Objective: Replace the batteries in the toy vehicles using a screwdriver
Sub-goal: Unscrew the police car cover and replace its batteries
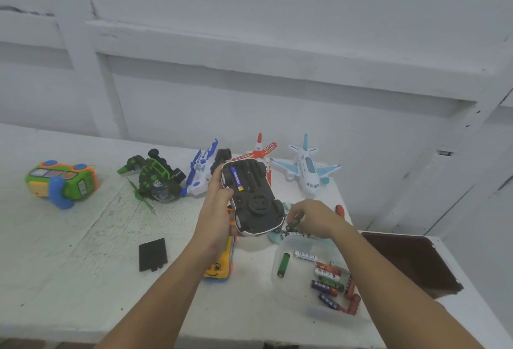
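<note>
Nearest, I log a clear tub [297,293] on the tabletop [83,279] holding loose batteries [327,282]. A black battery cover [153,254] lies flat to its left. Next, both forearms reach forward. The right grip [313,218], palm down with fingers curled, pinches a small green battery [294,223] over the tub's far rim. The left grip [219,210] clasps the upturned toy car [255,204], raised off the tabletop, with a blue battery [236,179] seated in its open bay. Farthest, a white airplane [306,168].

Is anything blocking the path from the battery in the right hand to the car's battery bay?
Nothing visible does. The right hand pinches a green battery beside the car; the cover lies on the table, and the bay faces up with one blue battery in it.
</note>
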A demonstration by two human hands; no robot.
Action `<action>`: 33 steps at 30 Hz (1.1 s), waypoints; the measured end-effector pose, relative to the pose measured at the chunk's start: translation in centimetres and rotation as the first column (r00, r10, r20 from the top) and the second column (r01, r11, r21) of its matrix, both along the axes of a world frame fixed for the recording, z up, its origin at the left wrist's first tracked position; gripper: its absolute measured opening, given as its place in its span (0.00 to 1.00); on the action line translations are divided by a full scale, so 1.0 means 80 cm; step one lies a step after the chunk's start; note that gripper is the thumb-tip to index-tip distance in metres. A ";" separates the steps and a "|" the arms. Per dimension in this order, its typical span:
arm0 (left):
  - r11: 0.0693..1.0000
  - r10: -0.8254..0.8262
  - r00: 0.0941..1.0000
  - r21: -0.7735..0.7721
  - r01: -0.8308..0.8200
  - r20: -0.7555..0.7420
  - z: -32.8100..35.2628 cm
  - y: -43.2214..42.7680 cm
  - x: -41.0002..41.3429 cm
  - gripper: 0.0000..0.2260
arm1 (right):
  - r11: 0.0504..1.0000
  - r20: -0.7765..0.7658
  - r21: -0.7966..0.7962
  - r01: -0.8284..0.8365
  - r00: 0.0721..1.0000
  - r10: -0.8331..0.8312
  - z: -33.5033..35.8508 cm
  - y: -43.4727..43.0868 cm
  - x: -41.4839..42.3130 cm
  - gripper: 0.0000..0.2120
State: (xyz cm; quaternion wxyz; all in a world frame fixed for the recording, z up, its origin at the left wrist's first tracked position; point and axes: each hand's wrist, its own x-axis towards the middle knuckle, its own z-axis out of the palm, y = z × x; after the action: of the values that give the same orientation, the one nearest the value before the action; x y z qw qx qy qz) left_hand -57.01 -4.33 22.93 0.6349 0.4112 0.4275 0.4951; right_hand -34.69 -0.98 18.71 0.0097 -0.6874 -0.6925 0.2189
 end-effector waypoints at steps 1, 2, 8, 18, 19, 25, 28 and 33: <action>1.000 -0.003 1.000 -0.001 0.003 -0.003 0.000 0.000 0.000 0.25 | 1.000 0.005 0.007 -0.016 1.000 0.016 -0.002 0.002 0.002 0.14; 1.000 -0.007 1.000 -0.001 0.007 -0.009 0.000 -0.001 0.000 0.25 | 0.999 0.010 0.016 -0.033 0.999 0.033 -0.004 0.003 0.003 0.13; 0.999 -0.038 0.999 0.027 0.039 -0.027 -0.001 -0.008 0.001 0.24 | 0.999 0.012 0.019 -0.032 0.999 0.031 -0.013 0.005 0.006 0.05; 0.996 -0.076 0.993 0.043 0.080 -0.094 -0.001 -0.013 0.009 0.27 | 0.870 -0.901 0.192 0.454 0.432 -0.027 0.080 -0.009 -0.034 0.08; 0.995 -0.077 0.991 0.055 0.083 -0.109 -0.003 -0.014 0.010 0.28 | 0.876 -0.873 0.256 0.409 0.488 0.027 0.093 -0.013 -0.043 0.08; 0.986 -0.106 0.988 0.119 0.120 -0.115 -0.001 -0.016 0.014 0.32 | 0.860 -0.562 0.476 0.183 0.815 0.138 0.112 -0.030 -0.085 0.06; 0.984 -0.081 0.990 0.148 0.097 -0.111 0.000 -0.017 0.015 0.31 | 0.818 -0.369 0.571 0.073 0.912 0.176 0.098 -0.025 -0.088 0.07; 0.981 -0.041 0.995 0.183 0.058 -0.095 -0.004 -0.018 0.014 0.32 | 0.813 -0.285 0.582 0.030 0.943 0.170 0.091 -0.019 -0.088 0.07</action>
State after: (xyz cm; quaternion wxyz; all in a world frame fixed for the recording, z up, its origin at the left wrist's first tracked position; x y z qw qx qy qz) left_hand -55.88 -5.74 22.59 0.5860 0.5010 0.3977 0.4975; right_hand -41.75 -2.54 25.96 0.3234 -0.5798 -0.7399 0.1080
